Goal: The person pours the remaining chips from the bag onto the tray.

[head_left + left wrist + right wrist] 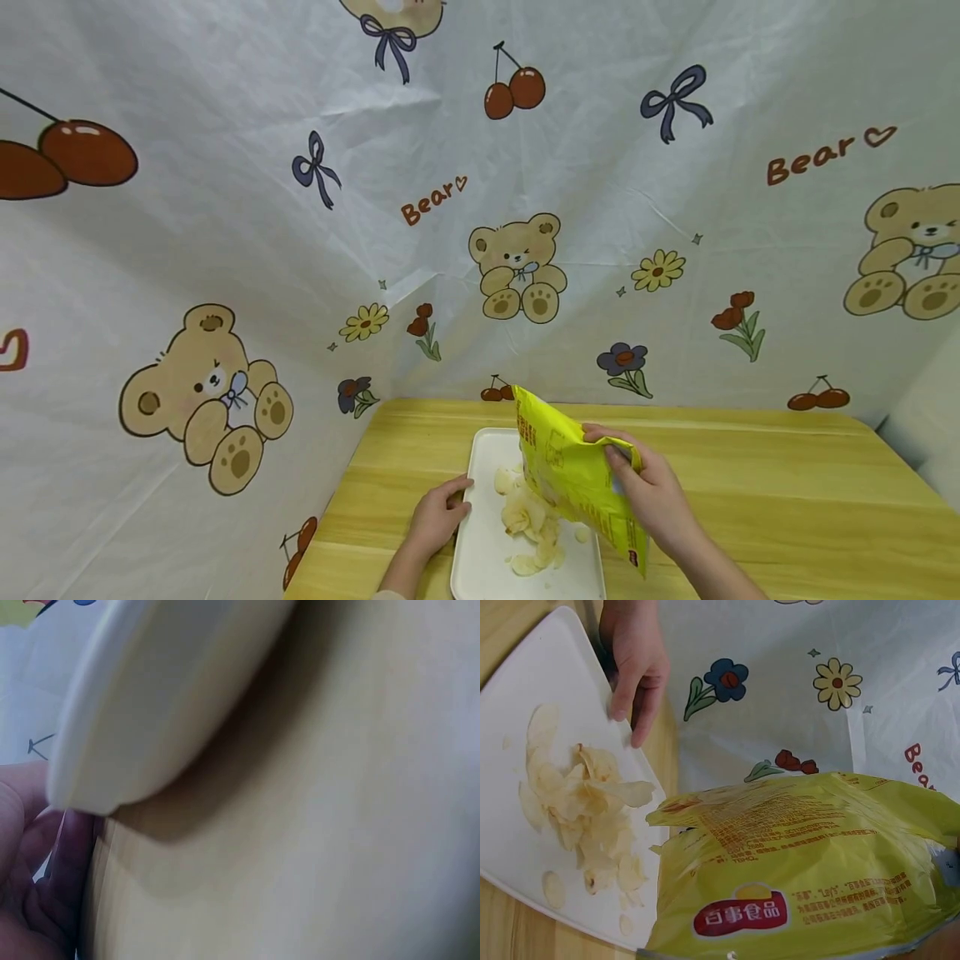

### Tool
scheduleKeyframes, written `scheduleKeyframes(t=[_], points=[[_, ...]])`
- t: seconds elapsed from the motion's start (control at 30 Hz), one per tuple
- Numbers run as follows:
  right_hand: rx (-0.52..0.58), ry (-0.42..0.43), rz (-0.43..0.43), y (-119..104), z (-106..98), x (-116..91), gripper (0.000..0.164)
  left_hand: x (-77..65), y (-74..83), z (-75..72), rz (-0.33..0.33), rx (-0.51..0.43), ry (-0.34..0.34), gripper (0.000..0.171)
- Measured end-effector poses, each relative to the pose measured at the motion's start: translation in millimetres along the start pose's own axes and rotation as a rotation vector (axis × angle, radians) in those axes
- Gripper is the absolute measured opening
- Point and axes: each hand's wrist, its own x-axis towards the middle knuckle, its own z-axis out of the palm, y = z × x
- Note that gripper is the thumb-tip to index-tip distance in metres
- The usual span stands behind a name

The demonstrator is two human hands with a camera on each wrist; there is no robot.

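My right hand grips a yellow potato chip bag by its right end, thumb on the near side. The bag is tilted over a white rectangular tray, its torn end toward the tray in the right wrist view. Potato chips lie in a loose heap in the tray's middle, with a few pieces scattered around. At the tray's left edge my left hand pinches the rim, thumb and fingers against it. The left wrist view shows those fingers beside the tray's corner.
The tray stands on a light wooden table that extends to the right. A white cloth printed with bears, cherries, bows and flowers hangs behind the table and along its left side.
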Motion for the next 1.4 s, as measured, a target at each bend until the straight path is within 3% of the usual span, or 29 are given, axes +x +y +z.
scheduleKeyframes(t=[0.5, 0.7, 0.93, 1.2, 1.4], points=[[-0.005, 0.034, -0.019, 6.0, -3.5, -3.7, 0.027, -0.3, 0.0, -0.5, 0.01, -0.014, 0.009, 0.035], [0.009, 0.035, 0.019, 9.0, -2.2, -6.2, 0.029, -0.5, -2.7, -0.4, 0.01, -0.016, 0.015, 0.034], [-0.036, 0.07, -0.067, 15.2, -3.6, -4.9, 0.027, 1.5, -3.9, -1.0, 0.038, -0.028, 0.012, 0.035], [-0.035, 0.092, 0.012, 17.3, -6.7, -11.5, 0.029, 2.2, -4.7, -0.8, 0.052, -0.018, 0.008, 0.035], [-0.04, 0.125, -0.031, 19.8, -6.1, -14.2, 0.029, 2.1, -5.3, 0.8, 0.058, -0.015, 0.01, 0.035]])
